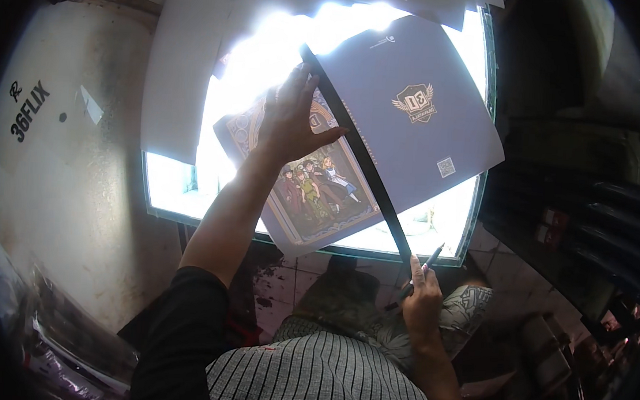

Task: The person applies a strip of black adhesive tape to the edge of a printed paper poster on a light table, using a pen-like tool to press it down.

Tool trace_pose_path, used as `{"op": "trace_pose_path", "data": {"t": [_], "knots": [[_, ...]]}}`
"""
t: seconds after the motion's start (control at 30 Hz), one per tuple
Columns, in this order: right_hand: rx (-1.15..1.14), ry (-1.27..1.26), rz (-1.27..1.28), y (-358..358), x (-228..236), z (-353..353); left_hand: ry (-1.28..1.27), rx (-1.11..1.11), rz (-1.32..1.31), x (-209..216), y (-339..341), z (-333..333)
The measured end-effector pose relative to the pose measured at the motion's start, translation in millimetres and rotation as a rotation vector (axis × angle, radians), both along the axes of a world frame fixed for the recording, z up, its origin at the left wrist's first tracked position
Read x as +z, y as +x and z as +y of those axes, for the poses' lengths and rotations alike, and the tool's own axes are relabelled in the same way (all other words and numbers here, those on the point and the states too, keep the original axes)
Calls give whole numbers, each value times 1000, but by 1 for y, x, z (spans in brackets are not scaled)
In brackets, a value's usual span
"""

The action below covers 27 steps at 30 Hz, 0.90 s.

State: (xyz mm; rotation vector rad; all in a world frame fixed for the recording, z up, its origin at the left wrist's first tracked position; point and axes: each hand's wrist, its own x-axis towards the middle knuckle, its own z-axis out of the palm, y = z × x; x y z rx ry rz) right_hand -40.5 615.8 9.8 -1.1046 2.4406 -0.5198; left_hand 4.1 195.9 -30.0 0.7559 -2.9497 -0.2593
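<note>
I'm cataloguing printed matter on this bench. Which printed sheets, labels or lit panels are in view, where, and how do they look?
Light panel: centre, rectangular, glowing white.
Printed sheet: on the panel under the left hand, purple-blue, winged badge, illustrated figures.
Marking: left, black on pale surface.

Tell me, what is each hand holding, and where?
Right hand grips a dark pen by its lower barrel. Left hand holds nothing; it presses flat on the printed sheet.

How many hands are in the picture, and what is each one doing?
2. The left hand presses flat on the printed purple sheet and the long black ruler over the light table. The right hand holds a dark pen at the table's near edge.
</note>
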Motion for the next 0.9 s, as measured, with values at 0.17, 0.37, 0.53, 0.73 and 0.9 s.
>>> {"op": "trace_pose_path", "data": {"t": [0.17,0.37,0.53,0.73,0.9], "knots": [[3,27,0,0,-2,1,3,3,-9,0,0,0],[13,48,-7,0,0,1,9,-5,1,0,0,0],[-1,60,-35,0,1,0,3,-2,-26,0,1,0],[3,50,-30,-1,4,-2,-2,7,-42,3,0,-1],[-11,62,-44,-1,2,-1,6,10,-60,2,-1,0]]}}
